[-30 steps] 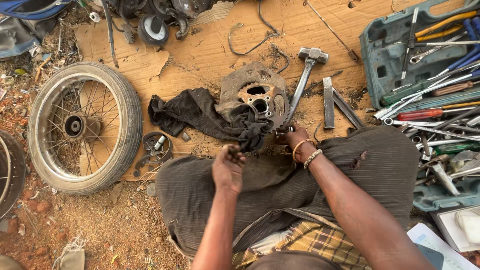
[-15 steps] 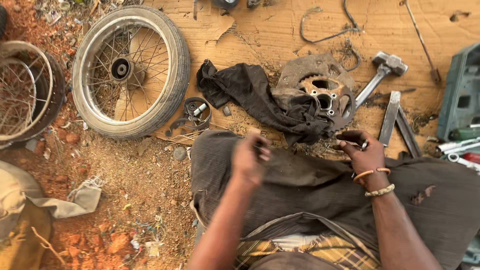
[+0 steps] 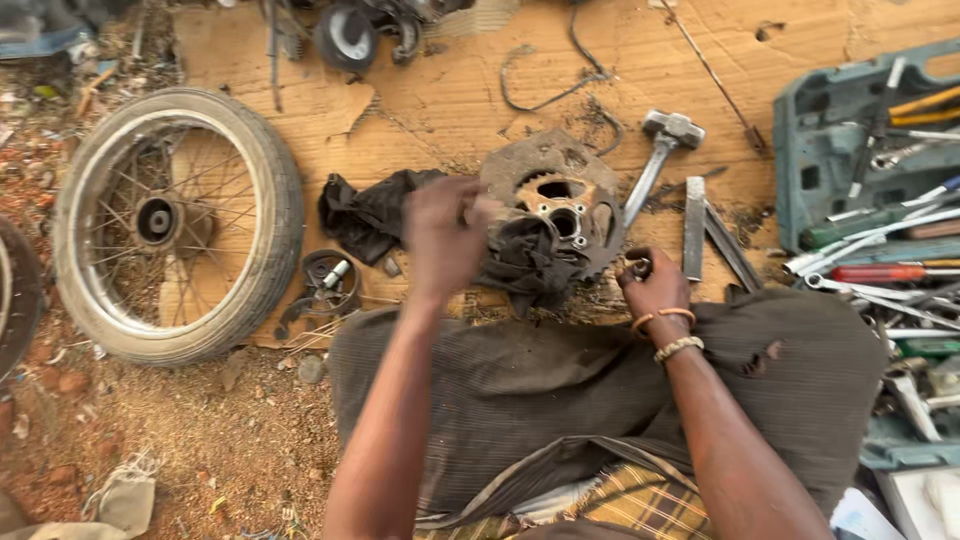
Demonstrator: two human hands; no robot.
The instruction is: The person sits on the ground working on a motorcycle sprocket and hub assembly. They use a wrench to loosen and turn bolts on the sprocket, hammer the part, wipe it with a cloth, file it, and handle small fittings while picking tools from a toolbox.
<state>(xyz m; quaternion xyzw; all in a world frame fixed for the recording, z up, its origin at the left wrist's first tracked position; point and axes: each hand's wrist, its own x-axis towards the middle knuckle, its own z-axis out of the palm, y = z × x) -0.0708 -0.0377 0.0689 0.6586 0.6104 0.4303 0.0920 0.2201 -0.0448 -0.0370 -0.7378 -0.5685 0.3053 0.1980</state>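
— Over the cardboard [image 3: 450,100], what do the hands do?
— A person's left hand [image 3: 443,238], blurred, hangs by the rag [image 3: 375,215] and sprocket [image 3: 560,205]; its grip can't be told. The right hand [image 3: 655,285] pinches a small ring [image 3: 638,267] beside the hammer [image 3: 655,165].
— Any tips?
— Hold the ring tight, low. Red dirt, a wheel [image 3: 175,225] and a toolbox [image 3: 860,150] lie around.

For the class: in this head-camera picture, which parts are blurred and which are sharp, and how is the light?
Head view: the left hand is smeared by motion blur; the right hand, sprocket and spoked wheel are fairly sharp; even, soft daylight, no glare, only faint shadows.
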